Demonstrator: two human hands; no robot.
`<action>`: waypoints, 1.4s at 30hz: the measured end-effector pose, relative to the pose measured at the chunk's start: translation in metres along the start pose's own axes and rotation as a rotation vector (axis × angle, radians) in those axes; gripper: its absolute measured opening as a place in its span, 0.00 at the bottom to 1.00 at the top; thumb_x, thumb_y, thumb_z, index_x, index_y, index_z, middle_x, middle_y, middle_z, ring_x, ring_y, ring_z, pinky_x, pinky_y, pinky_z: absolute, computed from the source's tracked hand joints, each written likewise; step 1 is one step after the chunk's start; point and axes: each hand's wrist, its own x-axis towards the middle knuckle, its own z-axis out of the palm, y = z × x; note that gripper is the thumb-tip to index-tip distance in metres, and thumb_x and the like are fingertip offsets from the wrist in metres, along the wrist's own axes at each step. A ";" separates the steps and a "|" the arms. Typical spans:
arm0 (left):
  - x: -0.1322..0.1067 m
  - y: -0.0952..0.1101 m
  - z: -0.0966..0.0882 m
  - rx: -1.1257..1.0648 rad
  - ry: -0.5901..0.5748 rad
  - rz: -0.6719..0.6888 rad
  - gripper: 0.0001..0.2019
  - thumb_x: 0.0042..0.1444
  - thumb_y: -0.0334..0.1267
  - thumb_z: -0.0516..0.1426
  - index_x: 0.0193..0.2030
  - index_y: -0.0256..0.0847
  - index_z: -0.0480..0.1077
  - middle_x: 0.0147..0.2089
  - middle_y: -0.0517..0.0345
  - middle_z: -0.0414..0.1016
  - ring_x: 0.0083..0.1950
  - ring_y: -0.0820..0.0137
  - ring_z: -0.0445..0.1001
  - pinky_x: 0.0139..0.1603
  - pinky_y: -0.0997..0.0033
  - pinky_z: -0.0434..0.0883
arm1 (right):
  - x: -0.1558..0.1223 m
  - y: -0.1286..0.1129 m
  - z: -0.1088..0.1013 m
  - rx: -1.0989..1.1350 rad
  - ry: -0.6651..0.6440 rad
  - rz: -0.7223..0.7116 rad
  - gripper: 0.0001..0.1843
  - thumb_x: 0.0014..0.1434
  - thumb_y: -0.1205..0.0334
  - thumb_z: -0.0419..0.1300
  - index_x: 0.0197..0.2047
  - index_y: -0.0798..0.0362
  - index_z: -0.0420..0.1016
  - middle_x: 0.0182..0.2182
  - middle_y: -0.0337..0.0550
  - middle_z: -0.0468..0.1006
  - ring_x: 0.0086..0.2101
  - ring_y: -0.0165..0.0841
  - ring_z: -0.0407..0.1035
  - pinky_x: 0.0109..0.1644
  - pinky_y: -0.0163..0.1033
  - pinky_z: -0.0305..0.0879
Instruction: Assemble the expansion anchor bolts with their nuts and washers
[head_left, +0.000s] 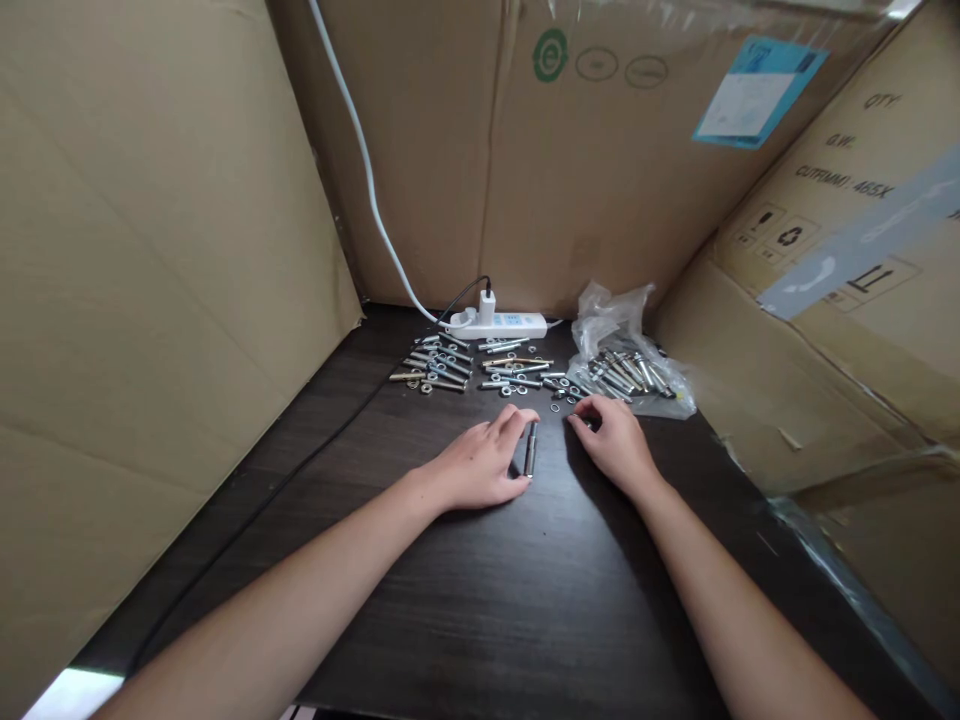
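My left hand [491, 462] grips an expansion bolt [532, 450] lengthwise, its ends between thumb and forefinger, just over the dark table [480, 600]. To the right, the thumb and forefinger of my right hand [611, 440] are pinched together near the tabletop. Something small and shiny may be between them, but the fingers hide what it is. Close beyond that hand lie a loose washer [555, 408] and several nuts and rings. Farther back, bolts with washers and nuts are laid out in a left group [439, 365] and a middle group [514, 372].
A clear plastic bag [611, 310] with a pile of bolts [630, 375] lies at the back right. Behind the rows sits a white power strip [517, 325] with a charger plugged in. A black cable [300, 465] crosses the table's left side. Cardboard boxes [435, 150] wall in three sides.
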 end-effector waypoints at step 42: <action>0.001 0.013 -0.004 0.145 0.071 0.059 0.23 0.55 0.39 0.57 0.57 0.42 0.55 0.52 0.52 0.65 0.49 0.61 0.70 0.49 0.57 0.68 | -0.017 -0.060 0.010 1.362 -0.126 0.532 0.13 0.49 0.53 0.67 0.27 0.52 0.71 0.23 0.35 0.67 0.24 0.26 0.61 0.28 0.31 0.61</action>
